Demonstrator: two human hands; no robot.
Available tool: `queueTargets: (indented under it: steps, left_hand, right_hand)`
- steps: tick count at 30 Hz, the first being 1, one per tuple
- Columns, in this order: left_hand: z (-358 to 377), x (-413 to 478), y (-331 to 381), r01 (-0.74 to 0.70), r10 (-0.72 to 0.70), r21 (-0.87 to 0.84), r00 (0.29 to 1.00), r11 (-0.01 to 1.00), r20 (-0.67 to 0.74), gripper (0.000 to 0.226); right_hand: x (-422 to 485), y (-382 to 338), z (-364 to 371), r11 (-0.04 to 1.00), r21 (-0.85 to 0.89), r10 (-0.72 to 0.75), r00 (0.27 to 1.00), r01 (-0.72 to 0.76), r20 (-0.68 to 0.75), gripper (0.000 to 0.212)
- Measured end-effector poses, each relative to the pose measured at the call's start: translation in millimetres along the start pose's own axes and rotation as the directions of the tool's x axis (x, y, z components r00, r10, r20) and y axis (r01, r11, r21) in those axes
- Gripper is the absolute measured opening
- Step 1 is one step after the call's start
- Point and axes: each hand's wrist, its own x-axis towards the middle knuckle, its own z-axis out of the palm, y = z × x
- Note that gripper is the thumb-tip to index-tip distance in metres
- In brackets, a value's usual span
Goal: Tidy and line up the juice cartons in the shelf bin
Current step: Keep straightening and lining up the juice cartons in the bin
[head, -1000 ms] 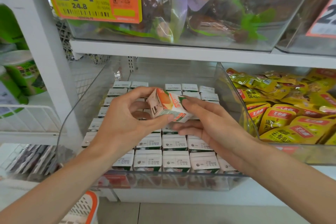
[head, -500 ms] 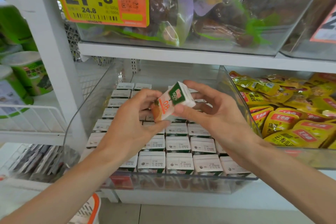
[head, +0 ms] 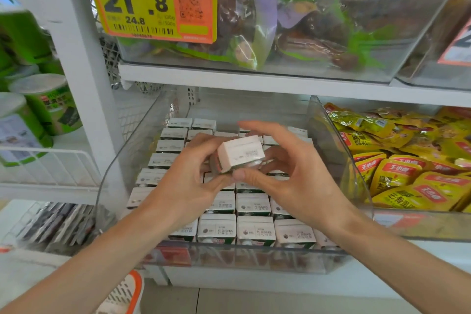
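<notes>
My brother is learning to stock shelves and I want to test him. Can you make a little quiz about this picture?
1. True or false: the left hand and the right hand both hold the carton raised above the clear bin.
2. What fills the bin next door on the right? A: green tubs. B: yellow packets. C: bottles.
3. Fill in: the big number on the price tag reads ___.
Key: 1 true; 2 B; 3 21.8.
</notes>
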Motion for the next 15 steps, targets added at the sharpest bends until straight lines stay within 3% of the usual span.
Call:
queueTargets:
  steps: [4,9,15]
  left_hand:
    - [-3.0,0.1,-1.6,0.037,-0.036,0.026,0.999,0.999,-0.037,0.057]
    - [-6.4,6.3,-13.3,0.126,-0.095,0.179,0.98,0.976,-0.175,0.064]
    - [-10.4,3.4,-19.4,0.179,-0.126,0.287,0.973,0.941,-0.194,0.048]
  right_hand:
    - [3.6,2.6,-2.3,0.999,-0.038,-0.002,1.0,0.002,-0.015,0.045]
    - [26.4,9.1,8.3,0.991,-0.137,-0.021,0.984,-0.003,-0.175,0.038]
    - [68.9,27.7,19.1,0.947,-0.321,-0.057,0.977,-0.012,-0.204,0.039]
